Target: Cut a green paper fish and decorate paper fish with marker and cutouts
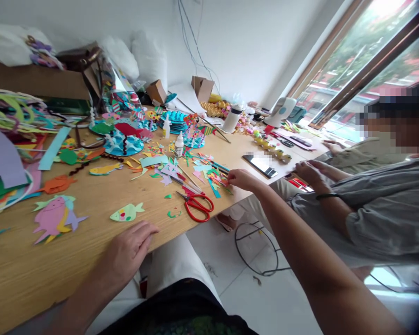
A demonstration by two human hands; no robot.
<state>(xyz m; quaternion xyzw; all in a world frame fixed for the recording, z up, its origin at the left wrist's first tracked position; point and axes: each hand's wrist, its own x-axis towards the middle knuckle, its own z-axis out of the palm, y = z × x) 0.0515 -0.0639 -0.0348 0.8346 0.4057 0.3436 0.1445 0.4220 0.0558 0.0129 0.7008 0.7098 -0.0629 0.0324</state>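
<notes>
My left hand (131, 244) rests at the table's front edge, fingers loosely bent and together, with nothing visible in it. Just beyond it lies a pale green paper fish (127, 212) with coloured dots. My right hand (242, 180) reaches out to the right edge of the table, its fingers curled down at a pile of coloured paper scraps (216, 179); whatever is between the fingertips is too small to make out. Between the hands lie red-handled scissors (199, 207). Pens and paper strips are behind them. A pink and purple paper fish (56, 216) lies at the left.
Glue bottles (179, 145), blue paper decorations (124, 142) and a yellow fish (105, 169) stand or lie farther back. A phone (260, 165) lies at the right, near a seated person in grey. A round metal stool frame (256, 249) is on the floor.
</notes>
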